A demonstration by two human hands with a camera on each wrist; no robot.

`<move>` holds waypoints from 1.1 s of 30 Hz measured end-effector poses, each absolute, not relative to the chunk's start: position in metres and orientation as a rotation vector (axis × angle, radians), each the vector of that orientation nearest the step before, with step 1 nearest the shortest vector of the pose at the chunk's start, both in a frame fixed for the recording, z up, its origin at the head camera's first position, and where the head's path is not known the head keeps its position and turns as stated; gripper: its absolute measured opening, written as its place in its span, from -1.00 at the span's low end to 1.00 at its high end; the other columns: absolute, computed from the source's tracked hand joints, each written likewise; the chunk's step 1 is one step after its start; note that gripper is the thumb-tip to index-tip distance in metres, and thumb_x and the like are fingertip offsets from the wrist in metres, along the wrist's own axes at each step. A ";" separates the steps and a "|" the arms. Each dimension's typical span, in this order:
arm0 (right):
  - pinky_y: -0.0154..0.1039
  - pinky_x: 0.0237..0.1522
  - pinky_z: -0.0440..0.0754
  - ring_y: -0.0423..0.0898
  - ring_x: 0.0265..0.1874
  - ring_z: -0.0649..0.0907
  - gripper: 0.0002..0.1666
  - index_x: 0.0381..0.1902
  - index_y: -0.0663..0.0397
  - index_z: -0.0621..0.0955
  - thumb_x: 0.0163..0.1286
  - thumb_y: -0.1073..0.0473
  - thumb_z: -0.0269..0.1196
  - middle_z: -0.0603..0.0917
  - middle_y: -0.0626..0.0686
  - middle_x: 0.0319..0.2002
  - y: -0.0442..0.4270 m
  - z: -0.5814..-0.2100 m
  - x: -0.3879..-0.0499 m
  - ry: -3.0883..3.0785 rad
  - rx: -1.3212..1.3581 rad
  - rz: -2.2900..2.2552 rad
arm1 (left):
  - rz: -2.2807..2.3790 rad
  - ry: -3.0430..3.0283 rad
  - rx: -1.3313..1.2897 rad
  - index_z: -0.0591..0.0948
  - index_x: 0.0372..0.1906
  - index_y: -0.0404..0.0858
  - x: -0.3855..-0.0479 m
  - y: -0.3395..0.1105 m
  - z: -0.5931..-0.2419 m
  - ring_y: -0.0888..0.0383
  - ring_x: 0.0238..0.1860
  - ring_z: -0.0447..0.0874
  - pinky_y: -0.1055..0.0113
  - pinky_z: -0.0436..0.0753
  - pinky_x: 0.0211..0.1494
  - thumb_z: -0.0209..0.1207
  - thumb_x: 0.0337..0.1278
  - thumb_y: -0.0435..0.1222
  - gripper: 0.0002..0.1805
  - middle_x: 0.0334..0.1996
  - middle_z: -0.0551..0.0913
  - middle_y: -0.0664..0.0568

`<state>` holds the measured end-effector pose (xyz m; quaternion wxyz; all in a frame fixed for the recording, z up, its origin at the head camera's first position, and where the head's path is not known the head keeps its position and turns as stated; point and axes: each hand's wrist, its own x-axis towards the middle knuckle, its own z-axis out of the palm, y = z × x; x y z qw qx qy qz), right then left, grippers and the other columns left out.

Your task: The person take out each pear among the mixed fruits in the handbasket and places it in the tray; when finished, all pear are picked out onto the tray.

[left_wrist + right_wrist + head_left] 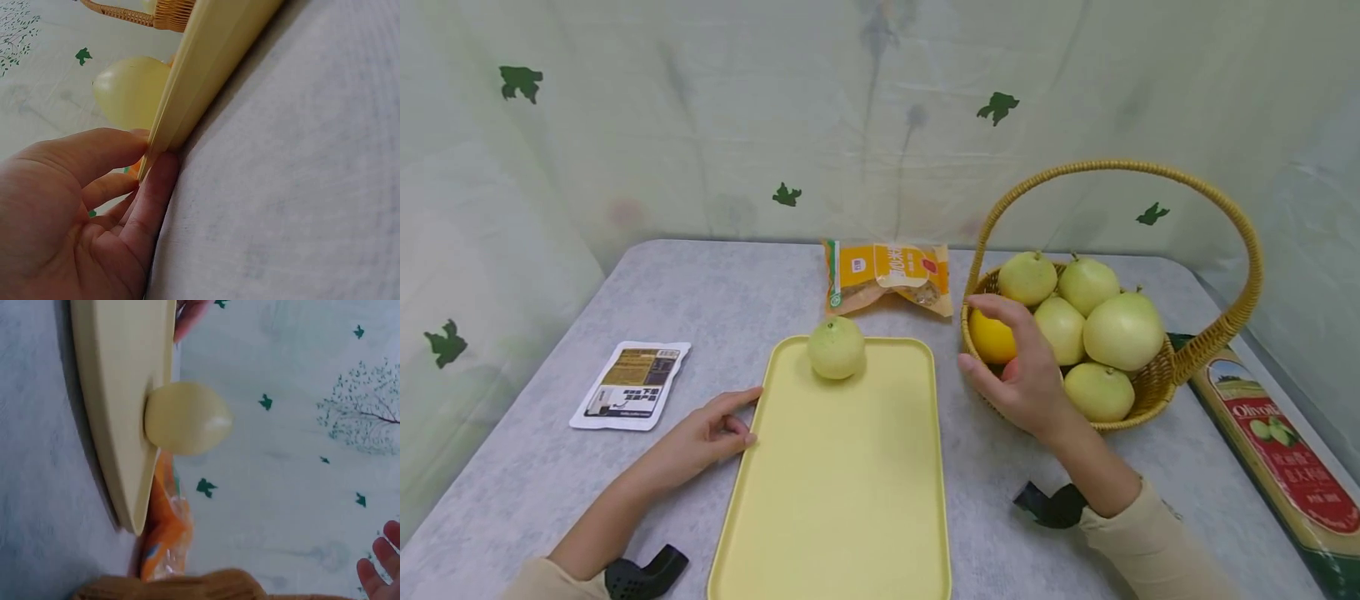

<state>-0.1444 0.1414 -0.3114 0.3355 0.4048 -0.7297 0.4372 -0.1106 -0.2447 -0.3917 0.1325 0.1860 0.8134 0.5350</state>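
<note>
A long yellow tray (842, 500) lies on the table, with a pale green round fruit (837, 348) on its far end. My left hand (696, 442) rests at the tray's left edge; in the left wrist view its fingertips (164, 167) touch the tray's rim (194, 81). Over the near left side of the wicker basket (1131, 417) is my right hand (1026, 379), thumb and forefinger apart and nothing seen between them. It partly hides a yellow fruit (990, 337) and a reddish one (1011, 369). Several green fruits (1122, 331) fill the basket.
An orange food packet (887, 275) lies behind the tray. At the left is a white-edged pouch (631, 386). A long green and red Olivoilà package (1285, 450) lies right of the basket, whose tall handle (1120, 165) arches above the fruit.
</note>
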 end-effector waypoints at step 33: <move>-0.24 0.11 0.22 -0.07 0.05 0.39 -0.23 0.06 0.38 0.42 0.03 -0.09 0.27 0.48 0.15 0.02 0.262 -0.327 -0.152 -1.916 0.382 0.998 | 1.556 2.356 0.524 0.17 0.29 -0.43 -0.109 -0.244 -0.390 0.23 -0.31 0.46 0.44 0.46 -0.30 0.13 0.13 -0.38 -0.35 -0.16 0.35 -0.20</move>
